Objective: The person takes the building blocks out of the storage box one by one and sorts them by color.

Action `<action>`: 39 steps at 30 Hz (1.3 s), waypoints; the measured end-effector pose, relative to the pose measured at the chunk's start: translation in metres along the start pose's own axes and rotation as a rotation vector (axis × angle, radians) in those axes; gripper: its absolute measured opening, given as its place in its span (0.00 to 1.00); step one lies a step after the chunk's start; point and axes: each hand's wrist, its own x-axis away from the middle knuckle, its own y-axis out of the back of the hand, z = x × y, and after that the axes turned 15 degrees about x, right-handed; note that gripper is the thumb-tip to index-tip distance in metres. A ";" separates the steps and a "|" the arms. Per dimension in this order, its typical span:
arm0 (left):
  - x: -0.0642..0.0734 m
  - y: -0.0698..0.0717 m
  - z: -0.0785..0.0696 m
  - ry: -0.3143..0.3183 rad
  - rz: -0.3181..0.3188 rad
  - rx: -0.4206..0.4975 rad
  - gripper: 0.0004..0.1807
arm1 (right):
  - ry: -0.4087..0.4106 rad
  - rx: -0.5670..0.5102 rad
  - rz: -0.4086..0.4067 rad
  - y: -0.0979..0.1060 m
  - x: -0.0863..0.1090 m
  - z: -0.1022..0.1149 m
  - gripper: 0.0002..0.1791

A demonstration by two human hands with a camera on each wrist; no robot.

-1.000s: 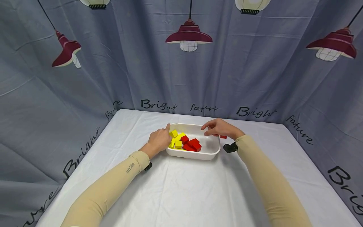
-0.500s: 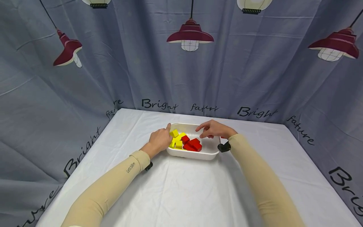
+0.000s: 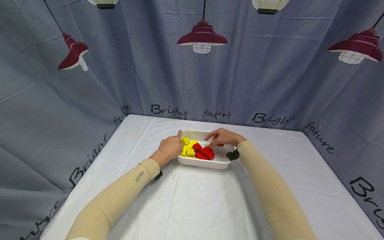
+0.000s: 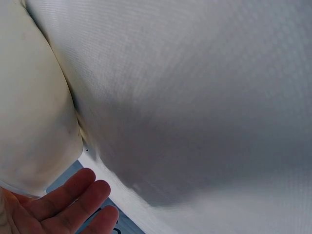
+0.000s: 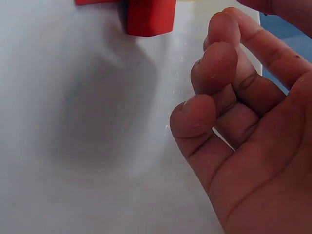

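A white rectangular dish [image 3: 207, 163] stands on the table with yellow cubes [image 3: 190, 152] at its left end and red blocks [image 3: 205, 153] near its middle. My left hand [image 3: 170, 147] grips the dish's left end. In the left wrist view, several of its fingers [image 4: 80, 202] reach out below the dish's outer wall [image 4: 36, 97]. Over the right part of the dish hovers my right hand [image 3: 225, 137], its fingers [image 5: 214, 68] loosely bent and holding nothing. Its fingertips are close to the red blocks; one red block [image 5: 151, 18] shows at the top of the right wrist view.
A white cloth covers the table [image 3: 204, 206]. Grey-blue curtains [image 3: 144, 66] with printed lamps and lettering hang behind it and along both sides. A small black device [image 3: 233, 154] sits at the right wrist.
My right hand has moved left, further over the dish and nearer the red blocks. The red piece seen right of the dish is now hidden behind that hand. My left hand stays on the dish.
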 end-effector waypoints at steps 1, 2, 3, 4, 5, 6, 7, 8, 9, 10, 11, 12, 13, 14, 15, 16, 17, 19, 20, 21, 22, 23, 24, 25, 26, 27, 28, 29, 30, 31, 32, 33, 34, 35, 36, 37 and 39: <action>0.000 0.000 0.000 -0.001 0.000 0.000 0.36 | -0.002 -0.002 0.003 -0.001 -0.001 -0.001 0.21; 0.000 0.000 0.001 -0.002 0.000 -0.001 0.35 | -0.003 -0.006 0.006 -0.001 -0.003 -0.001 0.21; 0.000 0.000 0.001 -0.002 -0.001 -0.001 0.35 | -0.006 -0.011 0.008 -0.002 -0.004 -0.002 0.21; 0.000 0.000 0.001 -0.003 -0.001 0.000 0.36 | -0.008 -0.013 0.012 -0.002 -0.005 -0.002 0.21; 0.000 0.000 0.001 -0.004 -0.002 0.000 0.36 | -0.011 -0.017 0.016 -0.003 -0.006 -0.003 0.21; 0.000 0.000 0.001 -0.004 -0.002 0.001 0.36 | -0.016 -0.021 0.020 -0.003 -0.008 -0.003 0.20; -0.001 0.000 0.001 -0.004 -0.001 0.002 0.36 | -0.020 -0.023 0.024 -0.004 -0.009 -0.004 0.20; -0.001 0.000 0.002 -0.005 -0.001 0.002 0.36 | -0.026 -0.026 0.027 -0.005 -0.010 -0.004 0.20; -0.001 0.000 0.002 -0.003 -0.001 0.003 0.36 | -0.027 -0.027 0.033 -0.005 -0.010 -0.004 0.19; -0.001 0.000 0.002 -0.001 0.000 0.004 0.36 | -0.026 -0.027 0.039 -0.006 -0.011 -0.005 0.19; -0.001 -0.001 0.002 0.001 0.002 0.006 0.36 | -0.028 -0.031 0.042 -0.007 -0.012 -0.005 0.19; -0.001 0.000 0.002 0.003 0.003 0.009 0.36 | -0.027 -0.028 0.047 -0.007 -0.012 -0.005 0.19; -0.001 -0.001 0.001 0.005 0.004 0.013 0.36 | -0.028 -0.028 0.053 -0.008 -0.013 -0.006 0.19; -0.001 -0.001 0.001 0.007 0.005 0.016 0.36 | -0.030 -0.028 0.059 -0.008 -0.013 -0.006 0.19; -0.001 -0.001 0.001 0.009 0.007 0.019 0.36 | -0.032 -0.031 0.064 -0.009 -0.013 -0.006 0.19; -0.001 -0.001 0.001 0.010 0.008 0.022 0.36 | -0.038 -0.032 0.068 -0.009 -0.013 -0.006 0.19; -0.001 -0.001 0.000 0.012 0.009 0.024 0.36 | -0.045 -0.037 0.072 -0.009 -0.014 -0.006 0.19; -0.001 -0.001 0.000 0.016 0.009 0.023 0.36 | -0.053 -0.042 0.080 -0.009 -0.014 -0.006 0.19; -0.001 -0.001 0.000 0.017 0.009 0.022 0.36 | -0.057 -0.043 0.081 -0.009 -0.014 -0.005 0.19; -0.001 -0.001 0.000 0.019 0.009 0.021 0.36 | -0.059 -0.044 0.081 -0.010 -0.014 -0.005 0.19; -0.001 -0.001 0.001 0.020 0.009 0.020 0.36 | -0.060 -0.043 0.081 -0.010 -0.014 -0.005 0.19; -0.001 -0.001 0.001 0.021 0.008 0.020 0.36 | -0.061 -0.043 0.080 -0.010 -0.014 -0.005 0.19; -0.001 -0.001 0.001 0.021 0.007 0.019 0.36 | -0.060 -0.038 0.079 -0.010 -0.014 -0.004 0.19; -0.001 -0.001 0.001 0.020 0.007 0.020 0.36 | -0.060 -0.032 0.076 -0.010 -0.014 -0.004 0.19; -0.001 -0.001 0.001 0.018 0.007 0.020 0.36 | -0.059 -0.027 0.074 -0.010 -0.014 -0.004 0.19; 0.000 -0.001 0.001 0.017 0.006 0.021 0.36 | -0.056 -0.019 0.073 -0.010 -0.014 -0.005 0.19; 0.000 -0.001 0.001 0.015 0.006 0.021 0.36 | -0.052 -0.009 0.074 -0.010 -0.014 -0.005 0.19; 0.000 -0.001 0.001 0.013 0.006 0.021 0.36 | -0.049 0.003 0.075 -0.010 -0.014 -0.005 0.19; 0.000 -0.001 0.001 0.011 0.005 0.022 0.36 | -0.047 0.015 0.078 -0.010 -0.014 -0.006 0.19; 0.000 -0.001 0.001 0.011 0.004 0.022 0.36 | -0.045 0.024 0.081 -0.010 -0.014 -0.006 0.19; 0.000 -0.001 0.001 0.010 0.003 0.022 0.36 | -0.044 0.031 0.085 -0.010 -0.014 -0.006 0.19; 0.000 -0.001 0.001 0.008 0.001 0.022 0.36 | -0.044 0.039 0.088 -0.010 -0.014 -0.006 0.20; 0.000 -0.001 0.001 0.008 0.000 0.023 0.36 | -0.044 0.045 0.092 -0.010 -0.014 -0.005 0.20; 0.001 -0.001 0.001 0.007 0.000 0.023 0.36 | -0.047 0.047 0.094 -0.010 -0.014 -0.005 0.20; 0.001 -0.001 0.001 0.007 -0.001 0.022 0.36 | -0.048 0.047 0.094 -0.010 -0.014 -0.005 0.21; 0.001 0.000 0.001 0.006 0.000 0.021 0.35 | -0.049 0.047 0.093 -0.010 -0.014 -0.005 0.21; 0.001 0.000 0.000 0.005 0.001 0.019 0.35 | -0.048 0.047 0.091 -0.011 -0.014 -0.004 0.21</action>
